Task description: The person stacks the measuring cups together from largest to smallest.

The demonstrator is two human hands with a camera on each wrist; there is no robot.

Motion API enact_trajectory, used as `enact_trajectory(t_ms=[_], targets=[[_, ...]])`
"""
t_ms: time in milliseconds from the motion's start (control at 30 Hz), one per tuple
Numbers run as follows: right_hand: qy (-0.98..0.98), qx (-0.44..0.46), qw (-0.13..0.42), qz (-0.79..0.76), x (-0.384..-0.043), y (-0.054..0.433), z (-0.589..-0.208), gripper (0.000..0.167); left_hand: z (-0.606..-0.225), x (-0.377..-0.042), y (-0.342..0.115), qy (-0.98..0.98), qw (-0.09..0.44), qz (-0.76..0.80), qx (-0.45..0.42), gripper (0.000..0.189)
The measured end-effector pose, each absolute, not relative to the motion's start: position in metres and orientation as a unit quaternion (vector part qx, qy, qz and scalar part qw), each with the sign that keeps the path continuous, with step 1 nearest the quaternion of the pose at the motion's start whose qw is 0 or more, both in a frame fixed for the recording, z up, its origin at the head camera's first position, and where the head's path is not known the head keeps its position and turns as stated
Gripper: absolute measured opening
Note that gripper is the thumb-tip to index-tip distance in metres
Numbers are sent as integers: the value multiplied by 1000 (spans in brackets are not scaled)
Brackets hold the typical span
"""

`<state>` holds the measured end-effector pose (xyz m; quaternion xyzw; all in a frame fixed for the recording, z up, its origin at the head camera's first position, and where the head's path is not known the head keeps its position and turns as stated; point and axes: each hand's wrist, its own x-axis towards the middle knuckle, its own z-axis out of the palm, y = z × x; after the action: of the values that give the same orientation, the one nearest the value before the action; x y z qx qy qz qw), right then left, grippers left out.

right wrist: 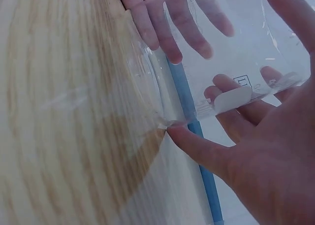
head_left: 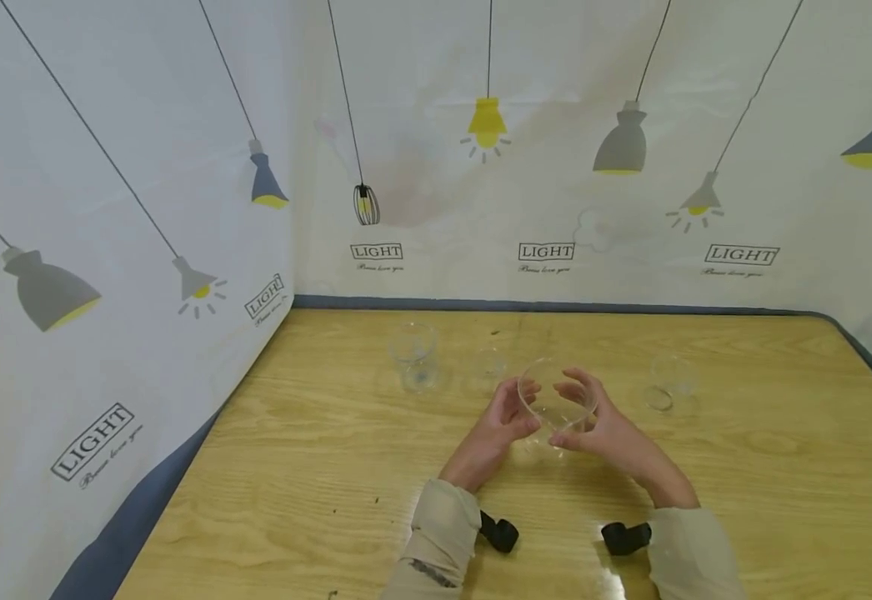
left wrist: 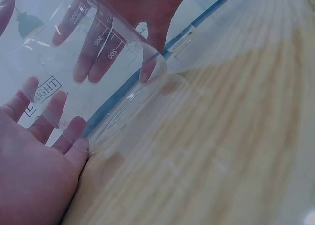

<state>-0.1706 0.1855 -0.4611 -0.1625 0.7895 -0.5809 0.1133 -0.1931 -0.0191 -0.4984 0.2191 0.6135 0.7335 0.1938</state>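
Observation:
A large clear glass beaker (head_left: 556,406) with white graduation marks sits between both hands, close over the wooden table. Its wide rim faces up toward the head camera. My left hand (head_left: 505,419) grips its left side, fingers curved along the wall and thumb toward the front. On the opposite side, my right hand (head_left: 603,422) holds the wall in the same way. Through the transparent wall (left wrist: 106,99), the left wrist view shows fingers of both hands. The thumb of the right hand (right wrist: 268,158) lies low by the beaker's base in the right wrist view.
Clear glassware (head_left: 413,343) stands at the back left of the table (head_left: 316,467), with a smaller clear glass piece (head_left: 490,362) beside it. Another clear glass vessel (head_left: 674,373) is at the right. A lamp-printed cloth wall (head_left: 443,275) borders the back and left.

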Motion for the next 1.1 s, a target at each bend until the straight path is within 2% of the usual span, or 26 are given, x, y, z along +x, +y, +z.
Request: enact_trajectory(t_ms=[267, 600, 1100], targets=[[790, -162, 113, -581, -169, 184, -463, 87, -500, -192, -21, 612, 188, 734, 226, 53], [794, -163, 112, -575, -168, 180, -464, 94, -497, -192, -29, 606, 205, 735, 223, 47], [799, -155, 121, -569, -167, 178, -460, 92, -500, -193, -31, 542, 215, 774, 245, 56]])
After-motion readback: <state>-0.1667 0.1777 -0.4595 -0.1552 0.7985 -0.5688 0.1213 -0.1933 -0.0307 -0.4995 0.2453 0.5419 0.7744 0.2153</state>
